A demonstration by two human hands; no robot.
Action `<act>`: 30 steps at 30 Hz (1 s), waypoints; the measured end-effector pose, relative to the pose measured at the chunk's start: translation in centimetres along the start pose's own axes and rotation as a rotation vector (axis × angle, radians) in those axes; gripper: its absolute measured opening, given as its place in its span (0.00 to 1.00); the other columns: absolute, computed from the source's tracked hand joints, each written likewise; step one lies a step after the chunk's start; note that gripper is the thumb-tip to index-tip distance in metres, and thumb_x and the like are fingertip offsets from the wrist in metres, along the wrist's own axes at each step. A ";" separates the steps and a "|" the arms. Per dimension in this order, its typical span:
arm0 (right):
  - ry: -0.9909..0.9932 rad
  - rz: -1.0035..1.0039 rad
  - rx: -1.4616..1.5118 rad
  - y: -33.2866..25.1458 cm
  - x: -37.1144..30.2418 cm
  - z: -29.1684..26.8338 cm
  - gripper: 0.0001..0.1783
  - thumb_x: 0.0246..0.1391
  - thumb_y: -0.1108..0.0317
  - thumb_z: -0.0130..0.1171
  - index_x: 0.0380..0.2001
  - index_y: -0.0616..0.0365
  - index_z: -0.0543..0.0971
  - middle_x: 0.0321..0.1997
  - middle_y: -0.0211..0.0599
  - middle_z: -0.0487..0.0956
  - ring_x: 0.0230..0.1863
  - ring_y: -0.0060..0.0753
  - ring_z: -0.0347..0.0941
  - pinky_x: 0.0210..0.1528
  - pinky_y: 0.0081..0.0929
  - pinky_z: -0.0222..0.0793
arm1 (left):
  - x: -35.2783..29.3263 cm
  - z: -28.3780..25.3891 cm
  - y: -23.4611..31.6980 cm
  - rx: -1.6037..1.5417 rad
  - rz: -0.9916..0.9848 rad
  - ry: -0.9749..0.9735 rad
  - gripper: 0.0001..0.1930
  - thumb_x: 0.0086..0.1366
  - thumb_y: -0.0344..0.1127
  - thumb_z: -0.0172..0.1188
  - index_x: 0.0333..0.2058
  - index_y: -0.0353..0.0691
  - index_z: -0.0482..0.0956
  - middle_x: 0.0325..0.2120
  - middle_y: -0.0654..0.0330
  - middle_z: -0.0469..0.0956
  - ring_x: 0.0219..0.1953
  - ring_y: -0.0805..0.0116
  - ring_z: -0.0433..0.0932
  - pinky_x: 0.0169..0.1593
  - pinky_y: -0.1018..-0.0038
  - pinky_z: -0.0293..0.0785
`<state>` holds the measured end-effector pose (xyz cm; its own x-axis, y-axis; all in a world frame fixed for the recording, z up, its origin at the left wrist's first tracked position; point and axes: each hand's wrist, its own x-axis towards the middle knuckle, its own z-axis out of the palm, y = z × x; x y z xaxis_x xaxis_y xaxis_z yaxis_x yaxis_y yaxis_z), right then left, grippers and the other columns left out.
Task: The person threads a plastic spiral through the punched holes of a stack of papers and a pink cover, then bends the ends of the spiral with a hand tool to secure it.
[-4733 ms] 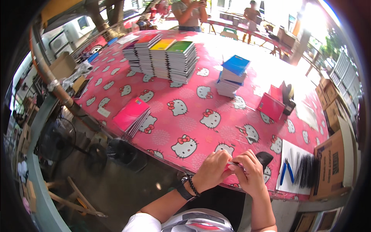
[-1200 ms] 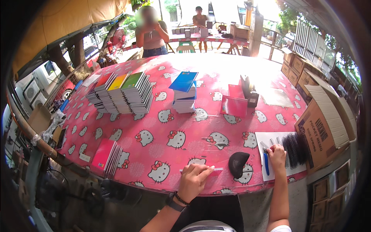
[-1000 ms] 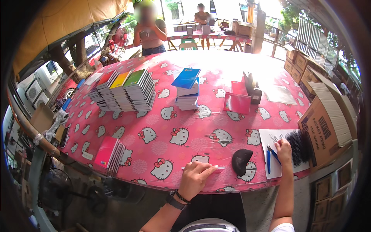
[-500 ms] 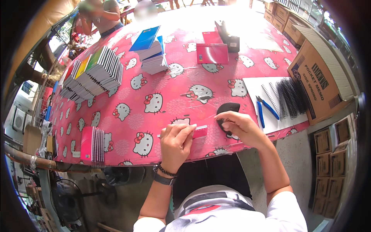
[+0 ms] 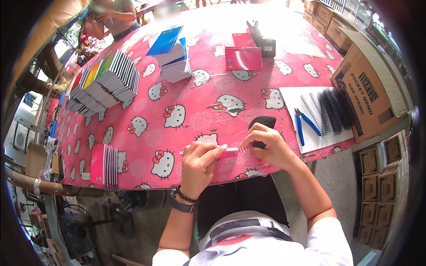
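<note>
My left hand (image 5: pixel 199 162) is closed around a pink notebook (image 5: pixel 229 154) near the table's front edge, its pale spine edge facing up. At the notebook's right end, my right hand (image 5: pixel 270 146) pinches a thin dark spiral wire (image 5: pixel 245 147) against that edge. My fingers hide most of the notebook and part of the wire. Just behind my right hand lies a black rounded object (image 5: pixel 267 120), partly covered by it. To the right, blue-handled pliers (image 5: pixel 300 131) and several dark spiral coils (image 5: pixel 333 111) rest on a white sheet (image 5: pixel 287 98).
Pink spiral notebooks (image 5: pixel 100 164) stand at the front left. Behind them are a multicoloured notebook stack (image 5: pixel 106 82) and a blue-topped stack (image 5: pixel 165 42). A pink notebook (image 5: pixel 243 60) lies farther back beside a dark stand (image 5: pixel 267 48). A cardboard box (image 5: pixel 370 88) borders the right. Another person (image 5: pixel 120 20) stands far left.
My right hand has moved slightly left and down to the notebook's right end, where the spiral wire now shows at its fingertips. My left hand keeps its hold on the notebook.
</note>
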<state>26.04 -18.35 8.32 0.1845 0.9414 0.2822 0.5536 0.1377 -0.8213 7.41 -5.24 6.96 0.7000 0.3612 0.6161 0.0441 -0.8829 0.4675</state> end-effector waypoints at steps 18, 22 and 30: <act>-0.112 -0.036 -0.229 -0.2 -1.0 -0.4 0.11 0.56 0.63 0.55 0.31 0.62 0.72 0.29 0.48 0.74 0.33 0.53 0.73 0.34 0.41 0.68 | 0.2 1.3 2.9 0.100 -0.073 -0.093 0.16 0.51 0.38 0.65 0.40 0.47 0.78 0.33 0.65 0.78 0.38 0.66 0.74 0.44 0.66 0.62; -0.163 0.029 -0.125 -1.4 -0.6 -0.3 0.15 0.52 0.62 0.62 0.33 0.61 0.71 0.30 0.45 0.75 0.30 0.45 0.75 0.32 0.33 0.70 | -0.3 1.1 2.5 0.142 -0.042 -0.135 0.10 0.55 0.39 0.63 0.37 0.49 0.78 0.33 0.67 0.77 0.37 0.68 0.74 0.43 0.67 0.61; 0.072 -0.080 -0.667 5.7 0.6 -5.3 0.22 0.44 0.67 0.64 0.45 0.57 0.75 0.50 0.43 0.73 0.46 0.44 0.71 0.52 0.37 0.65 | 0.0 1.5 2.2 0.151 -0.011 -0.137 0.09 0.59 0.43 0.59 0.35 0.48 0.77 0.32 0.69 0.76 0.36 0.69 0.74 0.44 0.67 0.60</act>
<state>33.63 -18.68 6.46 0.1628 0.9104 0.3804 0.9464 -0.0351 -0.3210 8.53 -7.66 7.06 0.7892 0.3356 0.5144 0.1513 -0.9179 0.3668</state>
